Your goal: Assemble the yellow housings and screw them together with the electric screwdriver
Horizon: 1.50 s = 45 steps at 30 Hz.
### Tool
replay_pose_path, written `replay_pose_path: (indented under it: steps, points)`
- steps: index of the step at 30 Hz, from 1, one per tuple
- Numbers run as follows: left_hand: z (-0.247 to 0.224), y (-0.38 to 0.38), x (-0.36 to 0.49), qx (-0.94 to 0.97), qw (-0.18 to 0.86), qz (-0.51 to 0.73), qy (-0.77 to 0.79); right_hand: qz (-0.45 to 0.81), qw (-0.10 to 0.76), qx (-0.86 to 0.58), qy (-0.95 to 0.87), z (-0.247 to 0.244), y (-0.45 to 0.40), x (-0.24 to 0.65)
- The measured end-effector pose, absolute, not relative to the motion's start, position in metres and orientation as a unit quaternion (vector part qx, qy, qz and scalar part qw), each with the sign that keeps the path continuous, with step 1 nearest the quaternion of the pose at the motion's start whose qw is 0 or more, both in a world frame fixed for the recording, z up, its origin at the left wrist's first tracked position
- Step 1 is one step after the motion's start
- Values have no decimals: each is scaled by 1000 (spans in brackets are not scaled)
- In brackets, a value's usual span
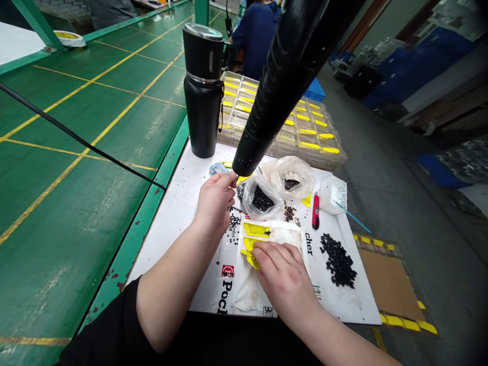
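My left hand [217,201] is raised beside the tip of a long black cylindrical tool [256,137], fingers pinched on something I cannot make out. Lower down, my right hand [282,269] rests over yellow plastic pieces [249,244] on a white padded sheet [247,290], its fingers curled together on one of them. Another yellow piece [256,230] with a small black part at its right end lies just above. Behind are an open plastic bag of black bits [262,197] and a second bag [292,180] with dark brown bits.
A black bottle [202,114] stands at the back left of the white board [160,254]. Stacked clear trays [320,147] hold yellow pieces. Right lie a red cutter [316,211] and black parts [339,262]. A green conveyor [76,203] runs left; a person [255,38] sits beyond.
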<state>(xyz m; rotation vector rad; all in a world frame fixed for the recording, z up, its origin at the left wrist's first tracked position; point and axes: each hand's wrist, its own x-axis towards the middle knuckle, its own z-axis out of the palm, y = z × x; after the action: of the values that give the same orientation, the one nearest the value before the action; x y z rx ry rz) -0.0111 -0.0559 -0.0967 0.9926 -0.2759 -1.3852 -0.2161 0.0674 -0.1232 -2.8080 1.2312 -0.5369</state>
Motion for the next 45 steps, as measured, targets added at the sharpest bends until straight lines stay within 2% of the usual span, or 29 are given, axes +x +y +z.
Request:
replay_pose_path:
  steps: [11,19,29,45]
  points:
    - [-95,-55,-11,448,643,-609,-119,-147,-15,-907,394,-130,57,-219]
    - [-95,-56,-12,449,643,-610,-115,-196,-29,-909,366,-129,46,-221]
    - [-95,-55,-12,448,640,-613,-115,-161,-59,-900,400,-129,36,-209]
    - [-96,-55,-12,441,643,-616,-111,-141,-75,-930,331,-124,13,-217]
